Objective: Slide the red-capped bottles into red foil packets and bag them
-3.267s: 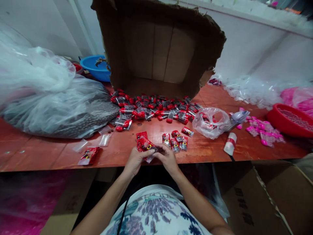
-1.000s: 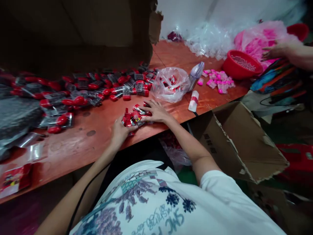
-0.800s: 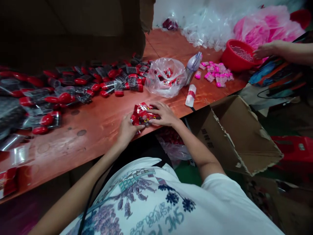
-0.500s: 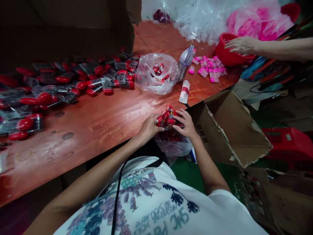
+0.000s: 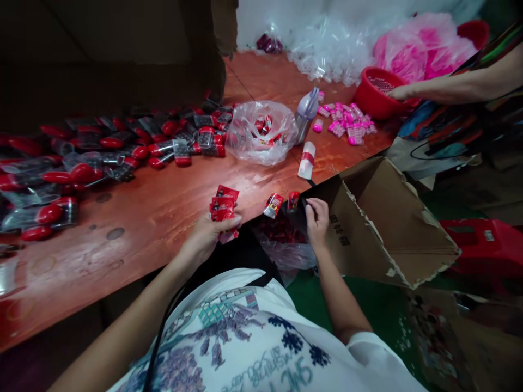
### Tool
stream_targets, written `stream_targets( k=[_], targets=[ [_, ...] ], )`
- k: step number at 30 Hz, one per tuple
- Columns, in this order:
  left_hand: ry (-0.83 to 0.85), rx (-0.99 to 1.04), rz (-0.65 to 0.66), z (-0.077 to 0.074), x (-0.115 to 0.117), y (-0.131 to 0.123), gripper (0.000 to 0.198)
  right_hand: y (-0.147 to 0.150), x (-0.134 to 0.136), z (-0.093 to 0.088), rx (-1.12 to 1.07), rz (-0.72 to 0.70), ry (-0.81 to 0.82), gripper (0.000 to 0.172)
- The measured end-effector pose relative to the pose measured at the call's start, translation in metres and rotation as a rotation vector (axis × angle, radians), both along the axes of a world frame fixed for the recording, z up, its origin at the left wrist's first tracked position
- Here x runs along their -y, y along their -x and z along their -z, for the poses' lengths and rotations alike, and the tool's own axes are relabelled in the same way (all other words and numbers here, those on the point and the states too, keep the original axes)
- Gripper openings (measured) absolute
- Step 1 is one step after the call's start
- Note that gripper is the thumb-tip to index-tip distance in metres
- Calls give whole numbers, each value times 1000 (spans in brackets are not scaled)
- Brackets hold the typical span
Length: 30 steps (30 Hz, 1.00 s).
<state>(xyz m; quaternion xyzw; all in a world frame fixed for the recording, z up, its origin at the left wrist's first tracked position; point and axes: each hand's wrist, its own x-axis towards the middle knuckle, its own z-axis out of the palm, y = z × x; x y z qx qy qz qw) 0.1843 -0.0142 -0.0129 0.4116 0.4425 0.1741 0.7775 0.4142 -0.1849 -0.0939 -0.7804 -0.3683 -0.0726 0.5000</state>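
Note:
My left hand [image 5: 204,237] is closed around a fanned stack of red packets [image 5: 223,207] above the table's front edge. Beyond the edge, to the right, my right hand [image 5: 317,220] has its fingers curled in, and nothing shows between them. Just left of its fingertips is a small red packet [image 5: 293,200], apart from them. Another red and silver packet [image 5: 273,206] lies or hangs at the table edge between the hands; which, I cannot tell. Below, a clear plastic bag [image 5: 292,255] holds more red packets [image 5: 281,231].
Black-and-red capped containers [image 5: 163,147] cover the table's left part. Behind stand an open plastic bag [image 5: 261,139], a bottle [image 5: 305,114] and a white roll [image 5: 306,160]. A cardboard box [image 5: 368,223] is at right; another person's hand [image 5: 400,92] reaches into a red basin [image 5: 373,106].
My hands have moved apart from the red bundle they both held; the left went left with a stack of packets. Two packets now show separately. The other person's hand has gone down into the basin.

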Motion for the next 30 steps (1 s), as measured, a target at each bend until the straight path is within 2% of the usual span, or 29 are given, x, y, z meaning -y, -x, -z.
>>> stream_targets(
  k=[4, 6, 8, 13, 15, 17, 20, 23, 25, 27, 30],
  targets=[
    [139, 52, -154, -3, -2, 20, 26, 21, -35, -22, 255, -234, 207, 46],
    [206, 106, -225, -3, -3, 29, 25, 32, -46, -21, 324, -287, 281, 43],
    [245, 154, -281, -2, -4, 39, 29, 40, -47, -11, 338, -270, 288, 33],
    [249, 170, -393, 0, -9, 67, 26, 40, -23, 21, 364, -121, 165, 28],
    [240, 177, -449, -1, -11, 74, 23, 45, -20, 25, 311, -72, 86, 28],
    [222, 178, -515, -2, -10, 76, 21, 62, -25, 17, 186, -73, 7, 26],
    [171, 205, -577, 1, -8, 74, 21, 108, -49, -7, -44, -253, -30, 25],
    [76, 253, -575, 6, -6, 78, 23, 159, -86, -28, -204, -586, 17, 32],
    [10, 266, -594, 7, -7, 87, 25, 185, -111, -38, -316, -724, 11, 35],
    [-35, 259, -650, 6, -10, 101, 26, 204, -133, -46, -347, -817, -5, 34],
    [-45, 245, -748, 3, -14, 126, 30, 220, -154, -56, -216, -987, 0, 32]
  ],
)
